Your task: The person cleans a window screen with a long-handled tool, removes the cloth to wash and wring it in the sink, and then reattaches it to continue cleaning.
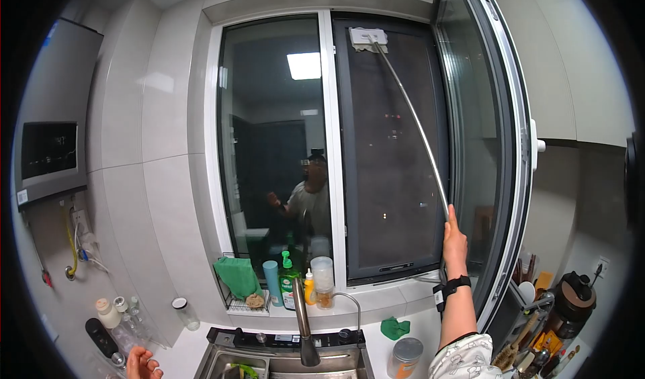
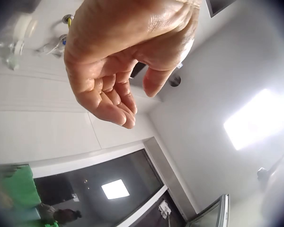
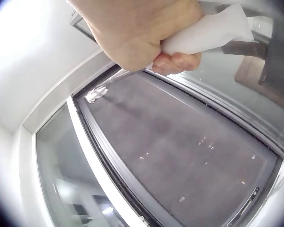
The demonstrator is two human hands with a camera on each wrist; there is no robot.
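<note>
My right hand (image 1: 455,246) grips the lower part of a long-handled flat mop (image 1: 418,125); its thin metal pole slants up and to the left. A white mop head with a cloth (image 1: 368,39) lies at the top left of the dark window screen (image 1: 393,171). In the right wrist view, fingers curl round the white handle end (image 3: 210,34), which sticks out past the fist. Low at the left, my left hand (image 1: 142,364) hangs with loosely bent fingers and holds nothing; its palm and thumb show in the left wrist view.
An opened window sash (image 1: 494,144) stands to the right of the pole. On the sill are a green soap bottle (image 1: 287,281), a rack with a green cloth (image 1: 238,276) and other containers. Below sit the sink (image 1: 329,365) and its faucet (image 1: 302,322). Glass bottles (image 1: 134,322) stand near my left hand.
</note>
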